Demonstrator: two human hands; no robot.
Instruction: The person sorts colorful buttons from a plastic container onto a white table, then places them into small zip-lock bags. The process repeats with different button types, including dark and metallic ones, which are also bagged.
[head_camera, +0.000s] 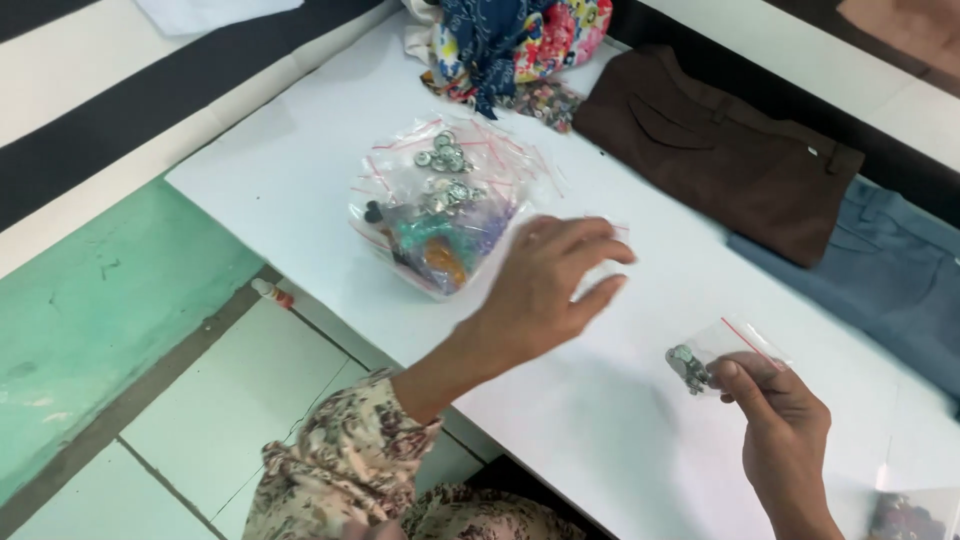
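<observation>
two hands raised: right hand (775, 420) pinches small bag (722, 352), left hand (545, 285) spread.

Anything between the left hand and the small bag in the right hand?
Nothing: in the head view, only bare white table shows between the left hand and the small clear bag of metal buttons pinched by the right hand.

On the table (300, 170), a heap of bags (435, 205) lies left of the folded trousers (720, 150); a cloth bundle (510, 45) sits behind.

Right hand (775, 425) pinches a small clear bag (725, 352) of what look like metal buttons; left hand (548, 285) hovers open.
</observation>
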